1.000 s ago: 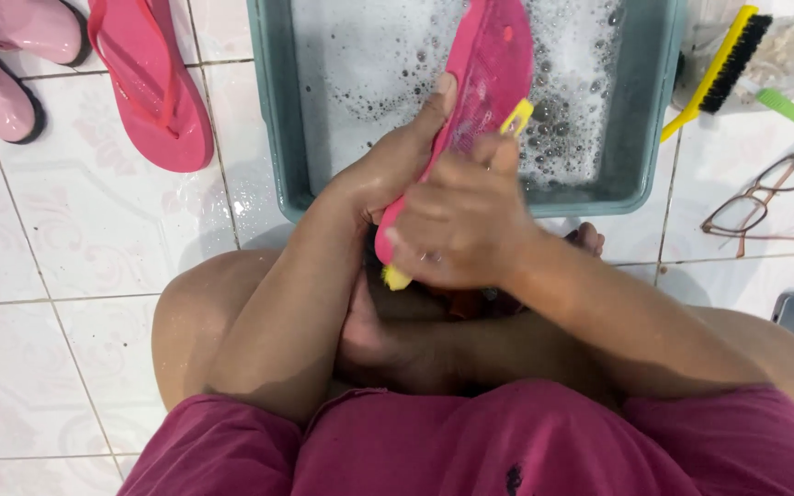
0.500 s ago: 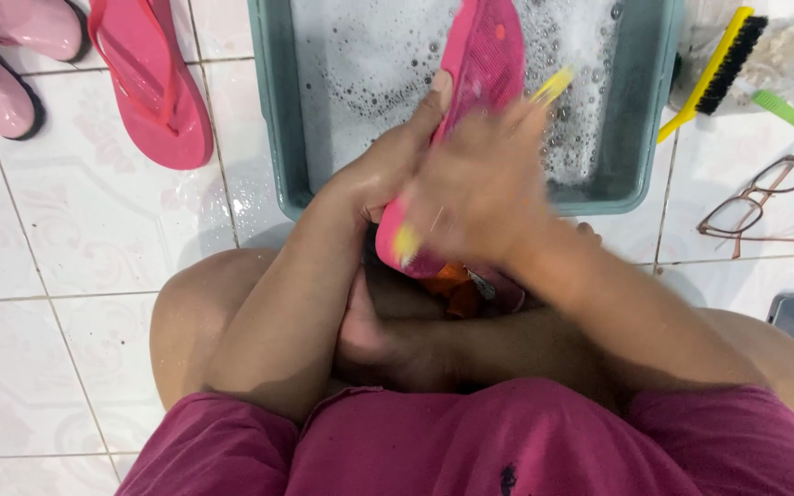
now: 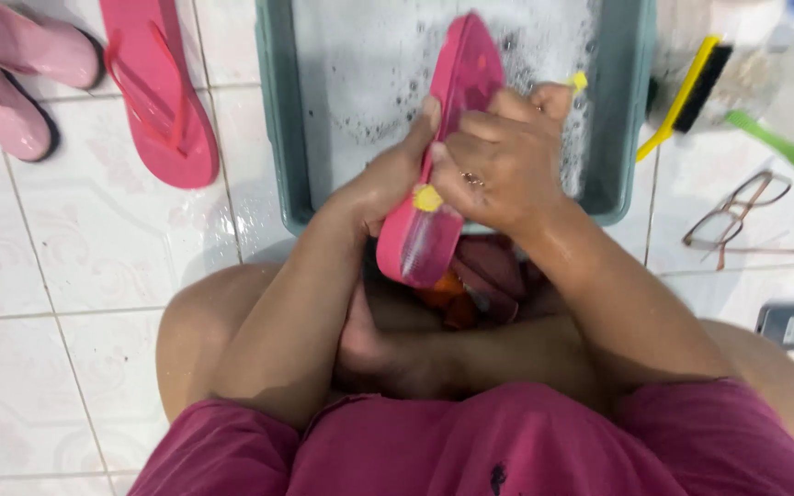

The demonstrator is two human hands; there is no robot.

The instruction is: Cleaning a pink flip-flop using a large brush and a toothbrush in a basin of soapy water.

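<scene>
Pink boots, black-bristled brush, eyeglasses on tiles.

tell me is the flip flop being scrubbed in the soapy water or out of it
Out. The left hand holds the pink flip flop tilted above the basin of suds, heel end over the rim, while the right hand grips a yellow brush against it.

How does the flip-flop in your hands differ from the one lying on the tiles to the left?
The held flip-flop is gripped by the left hand and tilted over the soapy basin, wet, while the right hand works a yellow brush on it. The flip-flop on the floor lies flat on the tiles, strap side up, untouched. Both are pink and look alike in shape.
</scene>
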